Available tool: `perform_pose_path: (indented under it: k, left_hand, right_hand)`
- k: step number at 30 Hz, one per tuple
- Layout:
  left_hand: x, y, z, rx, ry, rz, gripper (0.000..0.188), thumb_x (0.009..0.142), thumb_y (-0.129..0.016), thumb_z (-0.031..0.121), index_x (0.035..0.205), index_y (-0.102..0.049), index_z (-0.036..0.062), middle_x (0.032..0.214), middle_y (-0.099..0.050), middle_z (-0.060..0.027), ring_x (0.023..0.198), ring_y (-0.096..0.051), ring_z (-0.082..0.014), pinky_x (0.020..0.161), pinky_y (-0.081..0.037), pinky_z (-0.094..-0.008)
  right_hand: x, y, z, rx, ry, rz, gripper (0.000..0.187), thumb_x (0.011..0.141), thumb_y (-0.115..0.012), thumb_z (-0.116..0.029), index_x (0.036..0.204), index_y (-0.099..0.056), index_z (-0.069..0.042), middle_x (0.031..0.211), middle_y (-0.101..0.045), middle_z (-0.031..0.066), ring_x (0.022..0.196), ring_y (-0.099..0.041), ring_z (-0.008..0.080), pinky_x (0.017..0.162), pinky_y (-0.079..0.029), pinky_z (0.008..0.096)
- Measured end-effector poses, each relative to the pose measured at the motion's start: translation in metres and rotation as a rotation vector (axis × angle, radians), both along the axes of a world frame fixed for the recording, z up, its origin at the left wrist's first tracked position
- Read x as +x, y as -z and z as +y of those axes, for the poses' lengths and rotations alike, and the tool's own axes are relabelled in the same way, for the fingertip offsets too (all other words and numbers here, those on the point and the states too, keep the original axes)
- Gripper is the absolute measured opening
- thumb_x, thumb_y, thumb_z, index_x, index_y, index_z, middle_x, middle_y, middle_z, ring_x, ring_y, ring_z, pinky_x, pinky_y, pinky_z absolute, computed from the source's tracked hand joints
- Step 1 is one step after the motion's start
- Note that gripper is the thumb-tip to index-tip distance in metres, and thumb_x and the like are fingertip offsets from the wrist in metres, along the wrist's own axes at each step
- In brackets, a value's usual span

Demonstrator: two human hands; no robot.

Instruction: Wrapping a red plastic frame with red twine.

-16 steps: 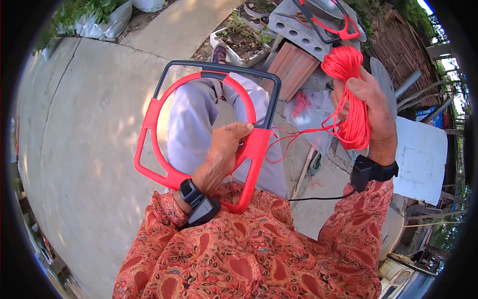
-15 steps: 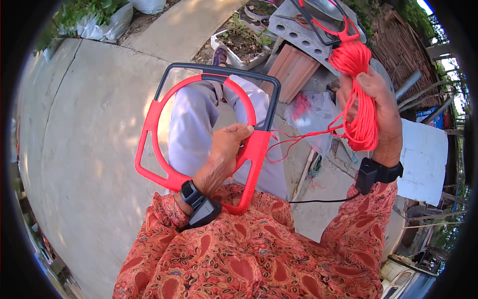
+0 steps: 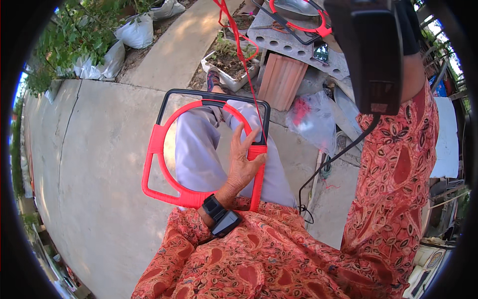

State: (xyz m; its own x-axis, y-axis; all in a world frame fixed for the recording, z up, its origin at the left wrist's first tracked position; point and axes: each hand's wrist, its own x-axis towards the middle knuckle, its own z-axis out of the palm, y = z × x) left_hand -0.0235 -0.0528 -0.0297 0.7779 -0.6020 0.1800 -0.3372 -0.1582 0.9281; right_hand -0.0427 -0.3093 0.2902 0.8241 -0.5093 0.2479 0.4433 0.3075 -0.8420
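A black frame with an inner ring, largely wrapped in red cord (image 3: 157, 139), lies across my lap over pale trousers. At its right side, my left hand (image 3: 243, 167) rests with the fingers spread beside and over the red wrapping. From the frame's right bar a strand of red cord (image 3: 242, 57) runs taut upward, with looser loops near the top edge. My right arm (image 3: 393, 164) is raised high on the right, a black wrist device (image 3: 368, 60) covering much of that area. The right hand and the cord bundle are outside the picture.
A similar red-and-black frame (image 3: 324, 31) lies beside a metal bowl (image 3: 296, 7) on a hollow concrete block (image 3: 281, 42). Below are terracotta blocks (image 3: 281, 82), a planter box (image 3: 234, 79) and a clear plastic bag (image 3: 313, 119). A black cable (image 3: 331, 159) hangs from the wrist device.
My right arm has risen, carrying the red cord bundle out of view and drawing the strand upward. My left hand has loosened its hold on the frame's bar and spread its fingers.
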Motion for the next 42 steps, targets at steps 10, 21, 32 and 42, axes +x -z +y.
perform_pose_path:
  k: [10,21,32,42]
  left_hand:
    - [-0.003,-0.015,-0.014,-0.509,-0.079,0.922,0.026,0.095,-0.053,0.020,0.095,-0.061,-0.0050,0.124,-0.054,-0.0150,0.121,-0.048,-0.0239,0.102,-0.037,-0.0353]
    - [0.019,-0.020,0.023,-0.752,-0.090,1.278,0.026,0.096,-0.051,0.018,0.077,-0.056,0.0016,0.111,-0.059,-0.0147,0.103,-0.056,-0.0250,0.097,-0.044,-0.0443]
    - [0.031,-0.053,0.023,-0.879,-0.351,1.507,0.023,0.095,-0.055,0.027,0.089,-0.055,0.0046,0.091,-0.055,-0.0073,0.092,-0.051,-0.0250,0.089,-0.047,-0.0525]
    - [0.010,-0.036,0.034,-0.831,-0.310,1.518,0.025,0.097,-0.050,0.027,0.095,-0.057,0.0031,0.091,-0.057,-0.0070,0.086,-0.053,-0.0211,0.083,-0.049,-0.0365]
  right_hand:
    - [-0.058,0.000,-0.118,-0.005,0.398,0.005,0.029,0.094,-0.054,-0.023,0.110,-0.053,0.000,0.083,-0.053,0.0028,0.067,-0.050,0.0119,0.068,-0.041,0.0246]
    - [-0.073,0.039,-0.211,-0.043,0.711,0.130,0.036,0.091,-0.058,-0.023,0.118,-0.054,0.000,0.095,-0.059,0.0046,0.078,-0.056,0.0138,0.082,-0.044,0.0257]
    - [-0.070,0.209,0.017,-0.748,-0.459,0.871,0.037,0.082,-0.061,-0.023,0.108,-0.051,0.001,0.086,-0.060,0.0082,0.080,-0.056,0.0155,0.074,-0.045,0.0313]
    - [-0.005,0.286,0.127,-0.361,-0.375,0.500,0.028,0.081,-0.066,-0.005,0.107,-0.059,0.001,0.095,-0.066,0.0081,0.081,-0.060,0.0107,0.063,-0.051,0.0269]
